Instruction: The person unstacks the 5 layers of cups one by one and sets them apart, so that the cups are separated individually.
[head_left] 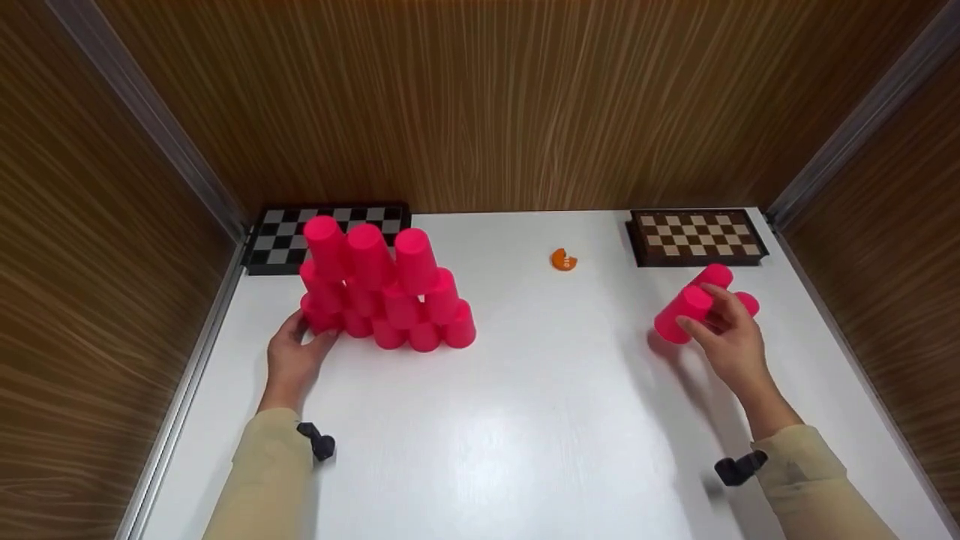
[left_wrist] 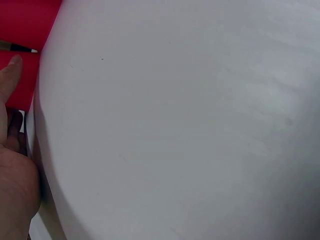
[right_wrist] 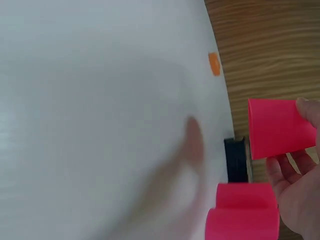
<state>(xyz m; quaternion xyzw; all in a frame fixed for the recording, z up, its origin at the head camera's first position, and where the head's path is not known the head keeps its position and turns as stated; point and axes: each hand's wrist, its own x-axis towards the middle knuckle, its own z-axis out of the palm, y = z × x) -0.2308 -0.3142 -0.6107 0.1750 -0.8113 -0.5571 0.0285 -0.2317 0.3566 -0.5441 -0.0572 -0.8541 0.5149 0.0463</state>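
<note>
Bright pink plastic cups, upside down, stand in a three-row stack on the left of the table; one top-row cup (head_left: 415, 261) is at the right end. My left hand (head_left: 293, 358) holds the bottom row's leftmost cup (head_left: 321, 315), thumb on its near side; its fingers are partly hidden behind. In the left wrist view the thumb (left_wrist: 10, 77) lies on that cup. Over the right side, my right hand (head_left: 729, 341) grips another pink cup (head_left: 682, 315) between thumb and fingers, tilted and raised above the table. Two more cups are partly hidden behind it, including one cup (head_left: 747, 304) beyond the knuckles.
A black-and-grey checkered board (head_left: 277, 240) lies behind the stack. At the back right is a brown checkered board (head_left: 697, 236). An orange round piece with a notch (head_left: 562, 260) lies between them on the white table (head_left: 487, 435). Wood-grain panels (head_left: 525, 105) enclose three sides.
</note>
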